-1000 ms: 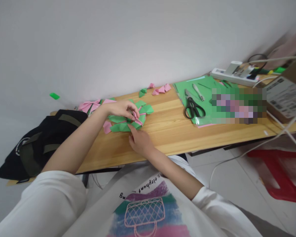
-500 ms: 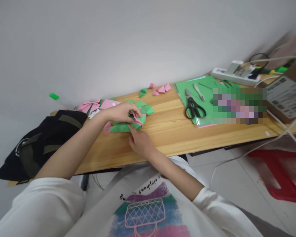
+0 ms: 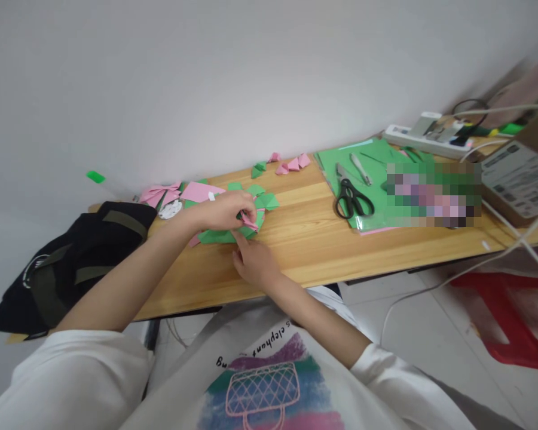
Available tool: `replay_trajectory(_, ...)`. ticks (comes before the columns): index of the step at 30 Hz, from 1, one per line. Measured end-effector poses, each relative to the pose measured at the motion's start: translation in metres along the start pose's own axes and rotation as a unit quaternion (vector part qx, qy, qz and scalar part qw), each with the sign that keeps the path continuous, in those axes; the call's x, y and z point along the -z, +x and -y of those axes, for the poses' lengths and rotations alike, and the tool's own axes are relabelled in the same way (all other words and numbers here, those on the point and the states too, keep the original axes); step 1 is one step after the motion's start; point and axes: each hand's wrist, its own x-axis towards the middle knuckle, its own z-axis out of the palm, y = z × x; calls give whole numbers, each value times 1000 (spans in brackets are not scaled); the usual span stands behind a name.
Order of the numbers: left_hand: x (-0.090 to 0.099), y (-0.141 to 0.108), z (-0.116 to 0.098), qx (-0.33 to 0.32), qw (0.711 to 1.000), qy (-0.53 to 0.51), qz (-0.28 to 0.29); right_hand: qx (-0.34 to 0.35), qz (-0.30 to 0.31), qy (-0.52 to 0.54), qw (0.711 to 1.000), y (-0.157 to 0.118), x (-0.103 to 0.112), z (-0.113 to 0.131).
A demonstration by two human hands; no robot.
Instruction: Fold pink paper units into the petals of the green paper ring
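Note:
My left hand point(image 3: 228, 210) is closed, its fingertips pinching a folded pink paper piece point(image 3: 250, 222) on top of a green and pink folded paper shape point(image 3: 217, 236). Just nearer to me, my right hand point(image 3: 256, 261) rests with its index finger stretched out onto the green paper's near edge, the thumb held apart below it. My left hand hides part of the shape. Green folded leaves point(image 3: 266, 201) stick out on its far right side. Behind my left wrist lie a pink sheet point(image 3: 201, 191) and a round white piece point(image 3: 170, 209).
Small pink folded pieces point(image 3: 293, 165) and a green one point(image 3: 258, 169) lie by the wall. Black-handled scissors point(image 3: 352, 199) and a cutter point(image 3: 361, 169) rest on green sheets point(image 3: 332, 160). A black bag point(image 3: 78, 263) is left; a power strip point(image 3: 425, 142) and box point(image 3: 520, 179) are right.
My left hand's fingers have closed down lower over the pink piece. More of the white round piece and pink sheet shows. My right hand has barely shifted.

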Motion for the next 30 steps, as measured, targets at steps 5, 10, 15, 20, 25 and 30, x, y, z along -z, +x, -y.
replay_trajectory(5, -2, 3, -3, 11, 1000, -11, 12, 3, -5, -9, 1000, -1, 0, 1)
replay_trajectory(10, -2, 4, -5, 17, 1000, -4, 14, 13, -6, -11, 1000, 0, -2, 0)
replay_trajectory(15, -1, 4, -3, 11, 1000, -15, 15, 14, -16, 4, 1000, 1, -5, -2)
replay_trajectory(20, 0, 6, 1, 2, 999, -36, 28, 17, -22, 7, 1000, 1, -7, -3)
replay_trajectory(25, 0, 6, 2, -22, 997, -59, 35, 25, -26, 11, 999, 1, -8, -3)
replay_trajectory(30, -6, 4, 3, 15, 998, -57, 10, 19, -21, 19, 999, 1, -9, -5)
